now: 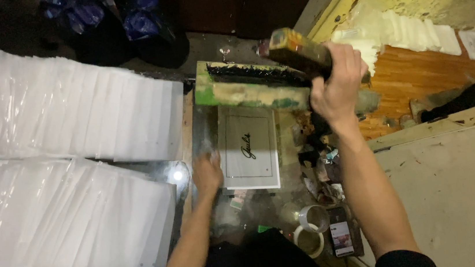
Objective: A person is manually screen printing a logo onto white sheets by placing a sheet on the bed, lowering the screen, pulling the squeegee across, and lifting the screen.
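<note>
The right hand gripped a raised squeegee; the left hand, blurred, touched the printed white sheet. Overlapping white sheets lay at left.

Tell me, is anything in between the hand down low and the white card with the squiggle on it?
Nothing visible is. The left hand lies right at the left edge of the white card, with no object between them. The right hand holds the inky squeegee up past the card's far end.
</note>
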